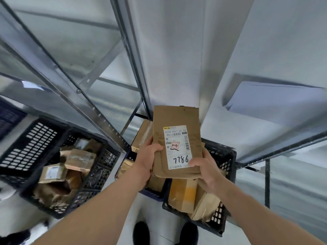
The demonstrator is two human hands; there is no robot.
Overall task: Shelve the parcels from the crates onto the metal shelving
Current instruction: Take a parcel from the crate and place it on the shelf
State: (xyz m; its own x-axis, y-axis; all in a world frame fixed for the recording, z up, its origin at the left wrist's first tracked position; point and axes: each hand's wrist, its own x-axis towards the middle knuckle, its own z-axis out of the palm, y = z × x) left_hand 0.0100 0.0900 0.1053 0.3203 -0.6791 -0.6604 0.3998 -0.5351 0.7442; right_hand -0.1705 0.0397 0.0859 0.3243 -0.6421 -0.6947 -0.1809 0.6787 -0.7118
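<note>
Both hands hold one brown paper parcel above the crates, label up, facing the shelving.

Nearest, the left hand (148, 156) grips the parcel (175, 138) by its left edge and the right hand (203, 167) pinches its lower right corner, thumb on the white label (177, 147) marked 7786. Below lie the right crate (221, 174) and the left crate (53, 165), both holding parcels. Beyond rises the metal shelving (247, 85). Best to read the label, keep the parcel flat, and slide it fully onto a shelf, number facing out.

Shelf upright (136, 68) blocks centre; bays either side seemingly open
</note>
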